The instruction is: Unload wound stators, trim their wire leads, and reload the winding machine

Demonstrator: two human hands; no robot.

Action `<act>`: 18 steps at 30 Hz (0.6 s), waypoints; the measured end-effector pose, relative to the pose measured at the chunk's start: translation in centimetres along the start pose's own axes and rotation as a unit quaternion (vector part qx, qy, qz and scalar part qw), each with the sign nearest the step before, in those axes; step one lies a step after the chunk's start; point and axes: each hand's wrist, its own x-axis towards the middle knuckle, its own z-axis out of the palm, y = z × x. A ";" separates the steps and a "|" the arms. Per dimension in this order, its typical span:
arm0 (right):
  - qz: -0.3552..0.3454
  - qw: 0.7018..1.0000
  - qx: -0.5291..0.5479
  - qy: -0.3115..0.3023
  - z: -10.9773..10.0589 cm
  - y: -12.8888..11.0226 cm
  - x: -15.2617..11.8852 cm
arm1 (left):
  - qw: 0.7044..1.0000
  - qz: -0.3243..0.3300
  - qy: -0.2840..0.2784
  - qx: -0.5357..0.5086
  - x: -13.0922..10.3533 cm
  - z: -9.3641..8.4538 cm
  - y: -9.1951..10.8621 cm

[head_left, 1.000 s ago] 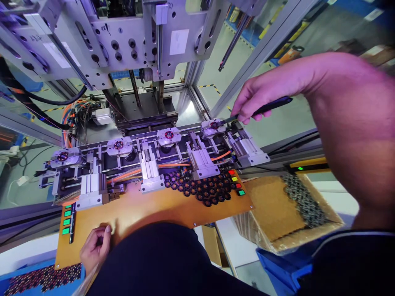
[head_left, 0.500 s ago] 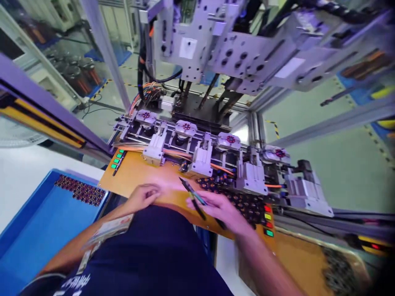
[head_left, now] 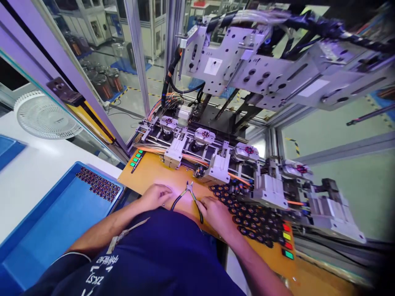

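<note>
A pair of diagonal cutters [head_left: 188,187] lies on the orange board [head_left: 148,174], its jaws pointing away from me and its dark handles spread wide. My right hand [head_left: 214,213] is at the right handle, thumb against it and fingers curled; the grip is partly hidden. To the left, my left hand [head_left: 156,196] rests near the board's front edge with its fingers curled in; whatever they hold, if anything, is hidden. Many small dark round parts with orange centres [head_left: 253,216] cover the board's right side, beside my right hand.
Behind the board runs a row of metal fixtures [head_left: 205,135] carrying small round parts, under a large machine head [head_left: 228,61]. Lit buttons [head_left: 286,242] sit at the board's right, green ones [head_left: 137,158] at left. A blue tray [head_left: 61,230] holds more parts; a white fan [head_left: 47,115] stands behind.
The cutters were nearly closed in my right hand; now they lie with handles spread and jaws pointing away. My left hand stays curled on the board. The camera view has shifted.
</note>
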 end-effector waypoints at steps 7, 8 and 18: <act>-0.198 0.944 -0.258 0.051 -13.4 -5.2 8.6 | 0.977 0.027 0.130 0.169 9.8 -15.4 -0.1; -0.211 0.937 -0.274 0.049 -14.3 -5.7 10.8 | 0.973 0.042 0.124 0.189 11.9 -16.7 -0.2; -0.236 0.917 -0.315 -0.063 -14.1 -4.7 21.2 | 0.944 0.099 -0.022 0.315 20.7 -18.4 -2.5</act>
